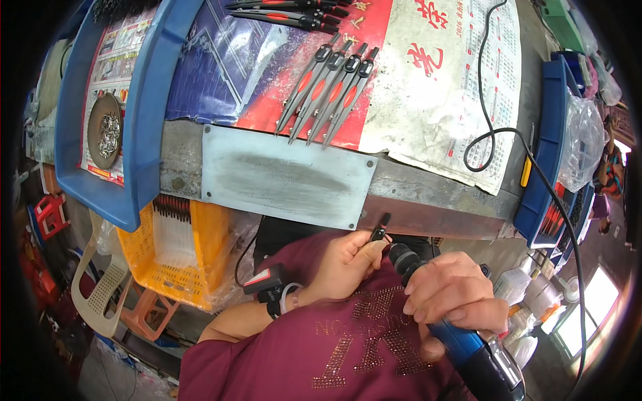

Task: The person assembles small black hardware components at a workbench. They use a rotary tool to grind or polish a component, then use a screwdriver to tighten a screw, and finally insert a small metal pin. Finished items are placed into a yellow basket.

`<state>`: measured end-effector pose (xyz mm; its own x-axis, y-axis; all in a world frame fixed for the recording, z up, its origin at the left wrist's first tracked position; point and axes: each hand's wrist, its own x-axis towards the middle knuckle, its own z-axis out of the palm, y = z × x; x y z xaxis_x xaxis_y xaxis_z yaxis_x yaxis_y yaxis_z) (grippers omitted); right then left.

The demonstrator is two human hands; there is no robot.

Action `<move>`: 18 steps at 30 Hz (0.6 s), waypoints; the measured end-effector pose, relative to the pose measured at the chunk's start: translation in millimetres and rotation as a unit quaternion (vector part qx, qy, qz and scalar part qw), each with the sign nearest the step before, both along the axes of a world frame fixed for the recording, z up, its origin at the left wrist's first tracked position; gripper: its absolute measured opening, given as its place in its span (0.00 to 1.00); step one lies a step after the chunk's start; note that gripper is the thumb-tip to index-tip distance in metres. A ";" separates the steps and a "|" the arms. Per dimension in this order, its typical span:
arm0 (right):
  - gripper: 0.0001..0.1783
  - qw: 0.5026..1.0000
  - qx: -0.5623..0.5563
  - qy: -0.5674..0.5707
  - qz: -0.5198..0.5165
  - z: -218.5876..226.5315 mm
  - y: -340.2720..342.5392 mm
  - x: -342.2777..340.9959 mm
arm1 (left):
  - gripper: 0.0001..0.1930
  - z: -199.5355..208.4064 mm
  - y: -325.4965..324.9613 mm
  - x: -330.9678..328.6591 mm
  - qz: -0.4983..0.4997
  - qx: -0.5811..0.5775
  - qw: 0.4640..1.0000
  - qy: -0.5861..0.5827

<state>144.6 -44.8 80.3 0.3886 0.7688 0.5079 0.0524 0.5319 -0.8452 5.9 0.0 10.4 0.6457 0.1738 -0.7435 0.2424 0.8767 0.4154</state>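
My left hand (344, 264) is closed on a drawing compass, whose black head (379, 231) sticks out past the fingertips; the rest of it is hidden in the hand. Wrapped round a blue and black electric screwdriver (461, 344) is my right hand (456, 294). The tool's black nose (402, 257) points at the compass head and is very close to it; whether they touch I cannot tell. Beyond my hands lie several grey compasses with red inlays (329, 93), side by side on red paper. A pale, smudged plate (287, 175) is fixed at the bench edge.
At the left, a blue tray (140, 127) contains a round dish of small metal parts (107, 134). Below it stands a yellow crate (210, 250). More compasses (291, 15) lie at the back. A black cable (491, 110) crosses the paper sheet. Blue bins (545, 157) stand at the right.
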 end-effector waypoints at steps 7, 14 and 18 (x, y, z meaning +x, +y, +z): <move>0.24 0.998 -0.005 -0.064 0.026 0.3 -4.3 10.3 | 0.10 5.5 0.3 2.1 0.023 0.003 1.000 -0.017; 0.19 0.981 -0.067 0.149 -0.102 -5.5 -18.5 19.0 | 0.10 2.9 6.3 -4.0 -0.013 -0.022 0.998 -0.056; 0.25 0.941 -0.029 0.155 -0.300 26.2 -27.0 85.6 | 0.13 -2.6 14.6 -9.8 -0.026 -0.065 0.993 -0.096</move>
<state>230.2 -71.8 106.5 0.8845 0.3860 0.2621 0.0744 0.4380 -0.8959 -3.9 14.6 7.8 0.7832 0.0466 -0.6200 0.2162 0.9146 0.3418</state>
